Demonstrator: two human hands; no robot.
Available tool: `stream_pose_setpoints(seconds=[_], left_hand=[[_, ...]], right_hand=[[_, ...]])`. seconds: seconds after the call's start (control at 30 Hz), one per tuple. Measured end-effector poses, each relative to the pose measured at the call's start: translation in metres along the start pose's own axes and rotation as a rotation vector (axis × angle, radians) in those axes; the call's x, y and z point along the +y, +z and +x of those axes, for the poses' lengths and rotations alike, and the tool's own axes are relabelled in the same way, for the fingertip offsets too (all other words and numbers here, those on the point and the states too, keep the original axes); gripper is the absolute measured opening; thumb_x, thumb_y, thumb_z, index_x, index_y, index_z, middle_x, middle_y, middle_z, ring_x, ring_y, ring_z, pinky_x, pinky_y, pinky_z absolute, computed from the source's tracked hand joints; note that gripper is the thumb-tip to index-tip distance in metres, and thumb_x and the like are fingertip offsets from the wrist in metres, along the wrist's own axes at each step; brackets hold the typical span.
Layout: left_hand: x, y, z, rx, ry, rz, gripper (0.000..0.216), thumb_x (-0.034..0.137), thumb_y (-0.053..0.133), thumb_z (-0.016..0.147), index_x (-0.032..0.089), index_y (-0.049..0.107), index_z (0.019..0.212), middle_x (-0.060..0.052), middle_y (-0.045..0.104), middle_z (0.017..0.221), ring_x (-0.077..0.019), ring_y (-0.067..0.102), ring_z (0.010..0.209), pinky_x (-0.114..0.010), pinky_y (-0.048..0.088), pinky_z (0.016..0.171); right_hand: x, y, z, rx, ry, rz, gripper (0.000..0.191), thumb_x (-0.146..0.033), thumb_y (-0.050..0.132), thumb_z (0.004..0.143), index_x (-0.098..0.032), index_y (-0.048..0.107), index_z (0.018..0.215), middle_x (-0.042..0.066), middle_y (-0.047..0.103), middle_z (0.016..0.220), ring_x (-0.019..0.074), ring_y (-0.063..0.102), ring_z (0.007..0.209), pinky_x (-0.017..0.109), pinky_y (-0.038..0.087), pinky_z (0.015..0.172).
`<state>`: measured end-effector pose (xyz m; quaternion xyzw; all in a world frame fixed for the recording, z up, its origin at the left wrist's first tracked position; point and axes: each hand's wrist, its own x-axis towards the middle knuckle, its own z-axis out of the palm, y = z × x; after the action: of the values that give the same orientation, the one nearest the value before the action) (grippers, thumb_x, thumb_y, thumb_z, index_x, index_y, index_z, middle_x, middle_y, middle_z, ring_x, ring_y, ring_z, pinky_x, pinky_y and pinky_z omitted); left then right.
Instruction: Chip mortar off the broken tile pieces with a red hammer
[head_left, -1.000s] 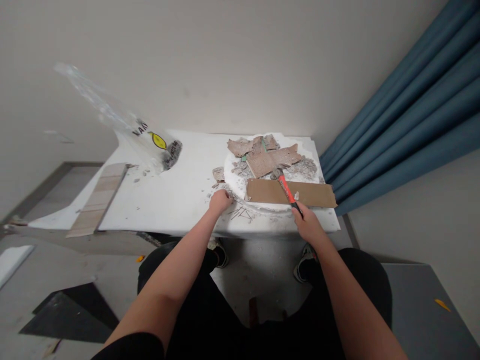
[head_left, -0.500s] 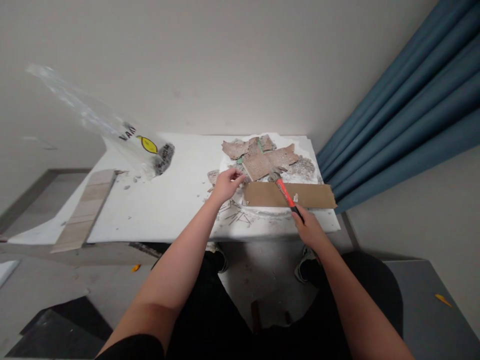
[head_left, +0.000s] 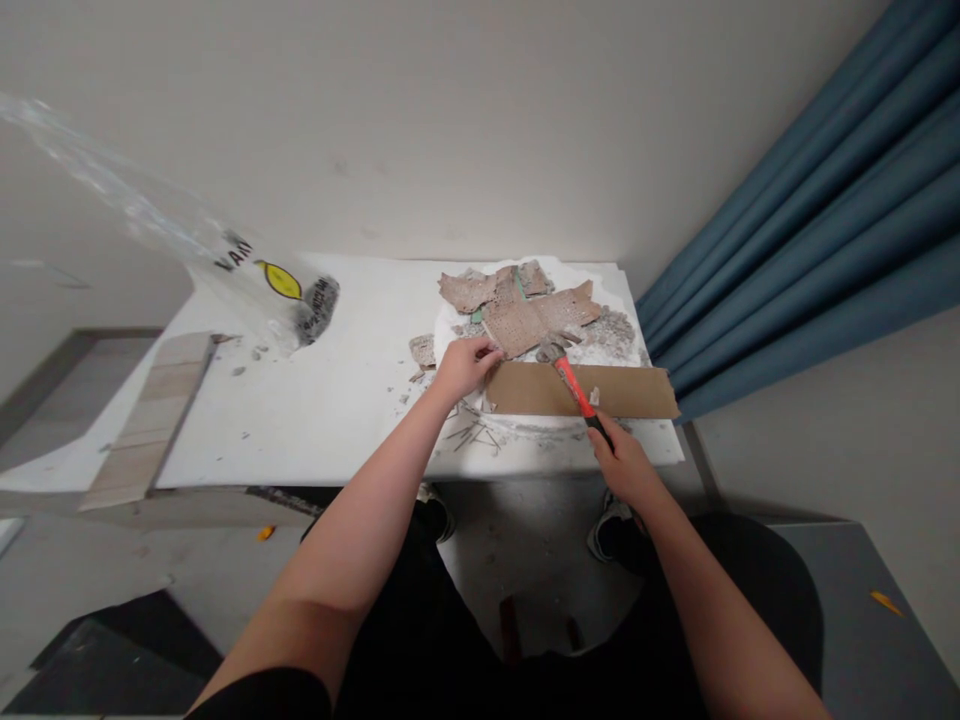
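Observation:
My right hand (head_left: 621, 458) is wrapped round the black grip of a hammer (head_left: 574, 383) with a red-orange handle. Its metal head rests over the upper edge of a brown cardboard strip (head_left: 626, 390), by a rough, pitted brown sheet (head_left: 529, 318). To the left, my left hand (head_left: 466, 368) has its thumb and fingers pinched together at the strip's left end, by the sheet's lower corner. Whatever lies between those fingertips is too small to make out. Several thin nails (head_left: 471, 430) are scattered just below this hand.
Grey crumbs (head_left: 613, 333) lie right of the brown sheets on the white table (head_left: 352, 400). A clear plastic bag (head_left: 247, 290) with a yellow print stands at the left, near a wood-patterned plank (head_left: 161, 415). A blue curtain (head_left: 795, 220) hangs along the right side.
My left hand has shifted slightly right, its fingertips now closer together at the strip's left end. The hammer stays nearly in place. The view has turned a little to the right.

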<state>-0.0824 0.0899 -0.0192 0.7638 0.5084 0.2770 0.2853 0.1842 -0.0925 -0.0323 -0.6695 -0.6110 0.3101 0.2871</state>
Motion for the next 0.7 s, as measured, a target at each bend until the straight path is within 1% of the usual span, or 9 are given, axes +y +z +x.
stream_pose_setpoints(seconds=[0.1, 0.23, 0.37, 0.5, 0.7], left_hand=[[-0.0007, 0.0002, -0.0006, 0.001, 0.006, 0.002, 0.024, 0.039, 0.059, 0.087, 0.019, 0.07, 0.081, -0.003, 0.072, 0.079, -0.0194, 0.064, 0.076, -0.03, 0.047, 0.073], [-0.0008, -0.0007, -0.001, -0.011, 0.044, 0.092, 0.026, 0.039, 0.057, 0.088, 0.019, 0.066, 0.074, -0.004, 0.069, 0.077, -0.0198, 0.061, 0.076, -0.031, 0.046, 0.074], [-0.0007, -0.0018, -0.0009, -0.031, 0.068, 0.145, 0.026, 0.038, 0.054, 0.09, 0.019, 0.065, 0.076, -0.005, 0.068, 0.078, -0.0205, 0.06, 0.078, -0.032, 0.045, 0.076], [-0.0013, -0.0019, -0.0004, -0.029, 0.085, 0.174, 0.026, 0.037, 0.053, 0.091, 0.019, 0.064, 0.075, -0.005, 0.066, 0.077, -0.0208, 0.059, 0.077, -0.032, 0.044, 0.075], [-0.0043, 0.0006, 0.0006, -0.007, 0.128, 0.175, 0.026, 0.037, 0.054, 0.09, 0.02, 0.061, 0.071, -0.005, 0.065, 0.074, -0.0199, 0.058, 0.074, -0.031, 0.043, 0.072]], right_hand=[[-0.0005, -0.0001, -0.0006, -0.003, 0.012, 0.004, 0.051, -0.042, 0.042, 0.1, -0.016, 0.058, 0.141, 0.012, 0.072, 0.099, 0.028, 0.066, 0.087, 0.04, 0.049, 0.084], [-0.0016, -0.0005, -0.0011, -0.013, 0.031, 0.005, 0.051, -0.043, 0.041, 0.1, -0.017, 0.057, 0.142, 0.01, 0.071, 0.094, 0.0276, 0.066, 0.083, 0.039, 0.049, 0.081], [-0.0019, -0.0004, -0.001, -0.008, 0.026, 0.003, 0.052, -0.042, 0.042, 0.1, -0.017, 0.057, 0.142, 0.01, 0.071, 0.091, 0.0272, 0.066, 0.081, 0.038, 0.049, 0.079], [-0.0022, -0.0001, -0.0008, -0.01, 0.02, 0.008, 0.052, -0.043, 0.041, 0.1, -0.016, 0.058, 0.141, 0.01, 0.071, 0.092, 0.0273, 0.066, 0.082, 0.038, 0.049, 0.078], [-0.0009, 0.0007, -0.0005, -0.005, 0.006, 0.006, 0.052, -0.042, 0.041, 0.1, -0.016, 0.057, 0.141, 0.01, 0.072, 0.094, 0.0275, 0.066, 0.086, 0.039, 0.05, 0.081]])
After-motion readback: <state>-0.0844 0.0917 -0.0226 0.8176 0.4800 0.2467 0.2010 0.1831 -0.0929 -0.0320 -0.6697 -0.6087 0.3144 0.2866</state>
